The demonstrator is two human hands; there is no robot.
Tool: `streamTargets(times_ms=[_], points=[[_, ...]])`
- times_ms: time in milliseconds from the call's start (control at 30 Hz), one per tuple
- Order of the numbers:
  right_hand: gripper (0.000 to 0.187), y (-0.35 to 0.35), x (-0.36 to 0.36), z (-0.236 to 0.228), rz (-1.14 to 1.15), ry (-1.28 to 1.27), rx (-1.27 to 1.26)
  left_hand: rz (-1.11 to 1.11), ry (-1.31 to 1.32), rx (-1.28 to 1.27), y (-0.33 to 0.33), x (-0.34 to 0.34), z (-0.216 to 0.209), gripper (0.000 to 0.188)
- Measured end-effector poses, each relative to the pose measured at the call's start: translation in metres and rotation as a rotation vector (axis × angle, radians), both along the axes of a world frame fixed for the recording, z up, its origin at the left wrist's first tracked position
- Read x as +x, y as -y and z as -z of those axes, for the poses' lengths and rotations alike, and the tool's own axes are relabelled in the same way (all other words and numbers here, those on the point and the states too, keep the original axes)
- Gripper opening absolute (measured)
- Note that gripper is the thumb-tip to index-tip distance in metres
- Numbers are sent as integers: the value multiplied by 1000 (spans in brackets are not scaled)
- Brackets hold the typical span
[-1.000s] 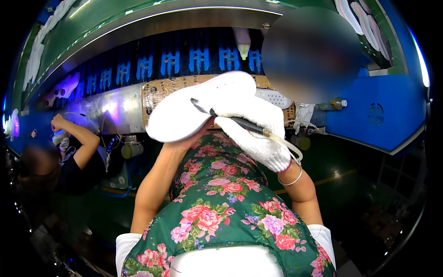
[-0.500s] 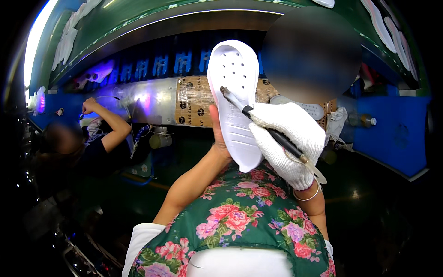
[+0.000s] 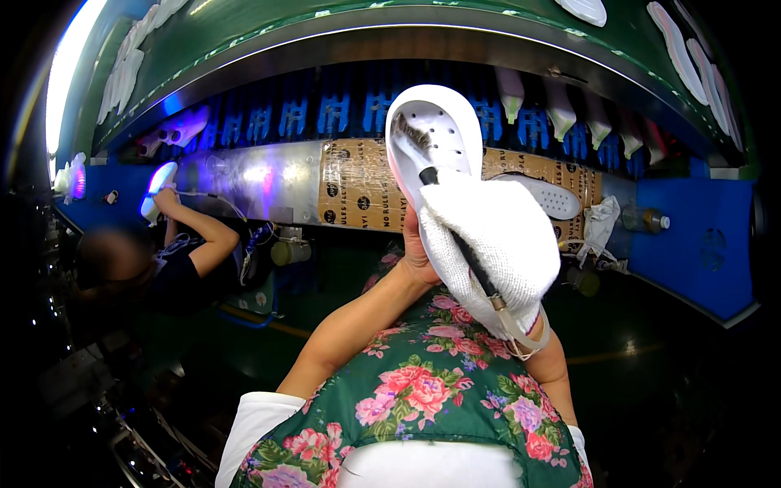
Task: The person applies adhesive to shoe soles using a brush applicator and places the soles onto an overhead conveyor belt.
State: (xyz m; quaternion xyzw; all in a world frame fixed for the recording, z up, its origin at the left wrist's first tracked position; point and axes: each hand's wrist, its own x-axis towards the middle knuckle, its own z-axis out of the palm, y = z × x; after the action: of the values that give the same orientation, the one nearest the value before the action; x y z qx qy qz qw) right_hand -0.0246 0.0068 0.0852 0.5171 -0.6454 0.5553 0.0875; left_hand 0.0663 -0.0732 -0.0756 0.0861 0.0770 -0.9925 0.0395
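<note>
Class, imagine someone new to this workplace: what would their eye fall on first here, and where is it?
Probably the white holed shoe sole near the centre, held up by the bare left grip, while the white-gloved right grip holds a brush over it. Below, the flowered green garment would likely stand out. Farther back, blue fixtures line up behind the brown cardboard.

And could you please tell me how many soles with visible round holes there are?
2: a white perforated sole in the bare left hand, and a pale grey perforated sole on the brown printed cardboard, at right. Others may be hidden.
</note>
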Motion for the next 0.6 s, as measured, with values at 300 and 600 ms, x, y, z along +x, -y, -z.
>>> streamTargets(times_ms=[300, 600], points=[[28, 1, 3, 2, 47, 183, 30, -77, 93, -262, 8, -3, -12, 99], [32, -5, 8, 4, 17, 191, 121, -89, 195, -264, 9, -4, -20, 98]])
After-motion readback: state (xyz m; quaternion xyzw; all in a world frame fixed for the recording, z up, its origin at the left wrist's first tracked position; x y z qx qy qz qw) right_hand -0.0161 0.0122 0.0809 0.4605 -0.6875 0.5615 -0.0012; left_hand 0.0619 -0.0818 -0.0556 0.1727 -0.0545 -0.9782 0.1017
